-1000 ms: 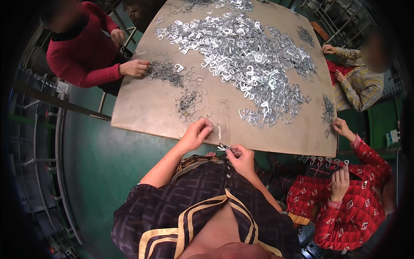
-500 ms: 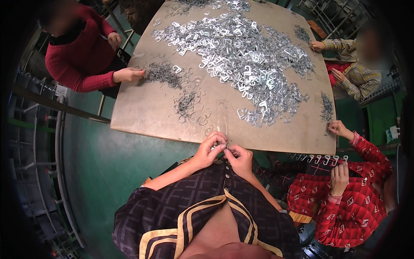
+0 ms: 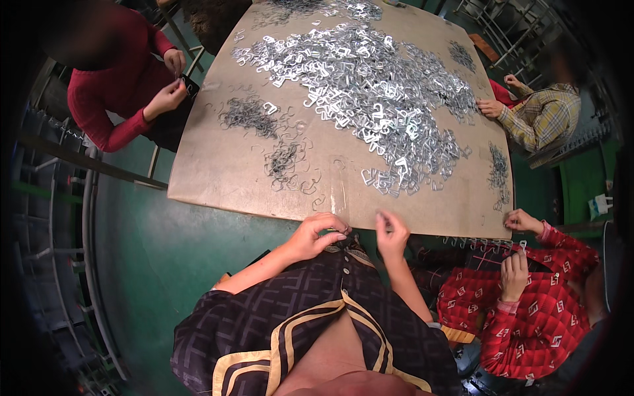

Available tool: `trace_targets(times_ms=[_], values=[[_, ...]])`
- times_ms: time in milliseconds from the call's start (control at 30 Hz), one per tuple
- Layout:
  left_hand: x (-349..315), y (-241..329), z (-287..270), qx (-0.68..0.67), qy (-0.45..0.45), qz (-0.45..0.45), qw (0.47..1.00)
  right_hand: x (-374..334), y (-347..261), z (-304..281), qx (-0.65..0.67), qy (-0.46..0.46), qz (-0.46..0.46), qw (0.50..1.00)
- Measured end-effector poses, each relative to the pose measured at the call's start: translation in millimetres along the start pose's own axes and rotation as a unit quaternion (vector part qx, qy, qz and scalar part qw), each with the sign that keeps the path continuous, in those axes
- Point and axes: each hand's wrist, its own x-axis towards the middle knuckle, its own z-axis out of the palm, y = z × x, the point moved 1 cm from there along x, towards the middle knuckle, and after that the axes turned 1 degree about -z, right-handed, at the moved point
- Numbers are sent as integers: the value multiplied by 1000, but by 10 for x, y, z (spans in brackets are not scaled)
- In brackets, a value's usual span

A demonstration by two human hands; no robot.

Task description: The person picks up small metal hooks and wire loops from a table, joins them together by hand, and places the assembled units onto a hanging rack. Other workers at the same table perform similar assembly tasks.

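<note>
My left hand [image 3: 319, 236] is at the table's near edge, in front of my dark patterned top. Its thumb and fingers are pinched together; what they hold, if anything, is too small to make out. A short way to the right, my right hand [image 3: 391, 234] is raised at the same edge, slightly blurred, its fingers apart and nothing visible in them. Beyond my hands a large heap of shiny metal hook-shaped clips [image 3: 376, 99] covers the middle of the table. Nearer on the left lie small piles of thin bent wire pieces [image 3: 284, 162].
The brown tabletop [image 3: 264, 198] ends just ahead of me. A person in red [image 3: 112, 92] works at the left, another in plaid [image 3: 545, 119] at the far right. Close on my right sits a person in a red patterned jacket [image 3: 528, 303], with a row of clips [image 3: 479, 245] by their hands.
My hands were together around a small metal piece; my right hand has now moved away to the right. The person in red at left has drawn a hand back from the wire pile.
</note>
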Motion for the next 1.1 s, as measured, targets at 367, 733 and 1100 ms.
trace_targets(times_ms=[367, 733, 1100], values=[[-36, -18, 116, 34, -17, 23, 999, 605, 649, 200, -262, 34, 180, 947], [-65, -148, 214, 83, 28, -15, 996, 325, -273, 140, 275, -139, 256, 916], [-59, -143, 151, 127, 47, -61, 989, 85, -583, 139, 254, -211, 130, 935]])
